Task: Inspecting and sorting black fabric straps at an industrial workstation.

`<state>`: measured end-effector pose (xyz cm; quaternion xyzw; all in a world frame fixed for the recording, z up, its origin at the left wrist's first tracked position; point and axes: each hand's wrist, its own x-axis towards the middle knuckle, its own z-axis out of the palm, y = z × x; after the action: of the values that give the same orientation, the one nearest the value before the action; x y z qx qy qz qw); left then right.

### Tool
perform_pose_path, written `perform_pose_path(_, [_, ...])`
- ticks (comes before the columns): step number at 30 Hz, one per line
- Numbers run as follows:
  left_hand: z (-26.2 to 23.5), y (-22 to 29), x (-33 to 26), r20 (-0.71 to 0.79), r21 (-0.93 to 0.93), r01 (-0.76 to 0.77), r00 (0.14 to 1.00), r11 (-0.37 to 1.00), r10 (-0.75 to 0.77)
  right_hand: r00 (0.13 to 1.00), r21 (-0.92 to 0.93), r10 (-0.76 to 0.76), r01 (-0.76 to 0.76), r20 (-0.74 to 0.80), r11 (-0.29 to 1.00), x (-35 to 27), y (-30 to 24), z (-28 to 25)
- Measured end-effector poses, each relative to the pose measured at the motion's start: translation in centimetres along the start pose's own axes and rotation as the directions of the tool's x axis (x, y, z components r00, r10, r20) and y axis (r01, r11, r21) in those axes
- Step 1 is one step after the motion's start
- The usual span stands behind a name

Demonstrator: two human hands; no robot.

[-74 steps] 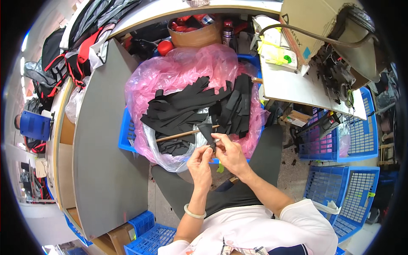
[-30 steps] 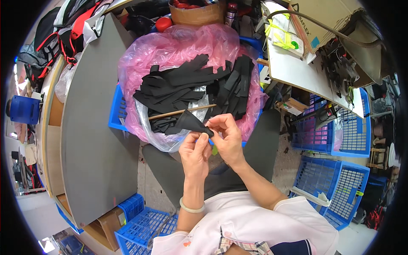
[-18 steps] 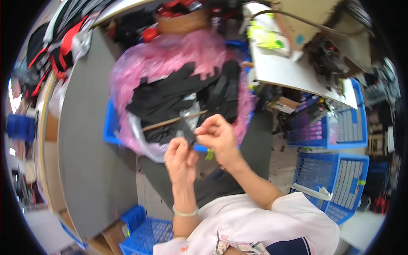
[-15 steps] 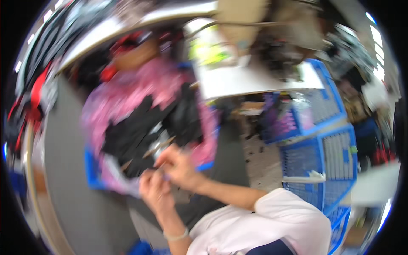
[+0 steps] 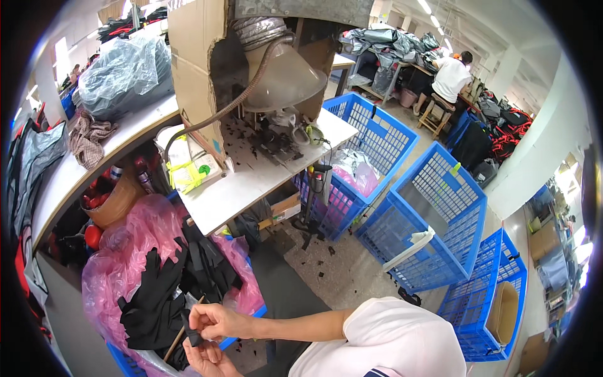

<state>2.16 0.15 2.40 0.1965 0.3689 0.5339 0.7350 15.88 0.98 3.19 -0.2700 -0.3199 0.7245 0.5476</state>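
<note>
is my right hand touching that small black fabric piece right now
Touching. The head view shows the right hand pinching the top of the small black fabric piece between its fingertips, with no gap visible.

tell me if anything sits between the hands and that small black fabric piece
Nothing visible does. The right hand already pinches the small black fabric piece in its fingers, and the left hand touches it from below, beside the pink bag.

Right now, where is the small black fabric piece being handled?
In the head view, lower left: the small black fabric piece is pinched between the right hand and left hand, beside the pink plastic bag.
</note>
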Motion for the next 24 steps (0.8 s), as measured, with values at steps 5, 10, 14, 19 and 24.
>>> perform_pose_path(5, [-0.3,0.8,-0.1,0.048,0.046,-0.123,0.991,0.991,0.121,0.992,-0.130,-0.108,0.116,0.066,0.985,-0.2,-0.7,1.7])
perform_pose_path(10, [-1.0,-1.1,0.9,-0.016,-0.052,-0.247,0.969,0.968,0.247,0.968,0.140,-0.083,0.050,0.237,0.989,-1.5,0.2,4.7])
perform_pose_path(14, [-4.8,-0.7,0.9,-0.016,0.081,-0.289,0.957,0.954,0.291,0.983,-0.358,-0.133,0.081,-0.123,0.930,-0.7,-2.5,3.2])
perform_pose_path(19, [3.7,-2.2,-3.7,-0.007,0.252,-0.443,0.888,0.861,0.459,0.786,-0.721,-0.598,0.321,-0.160,0.614,-0.2,0.1,2.7])
perform_pose_path(24, [0.3,-1.4,-2.4,0.008,0.217,-0.343,0.937,0.914,0.349,0.942,-0.395,-0.243,0.138,-0.231,0.908,-1.6,-0.6,2.7])
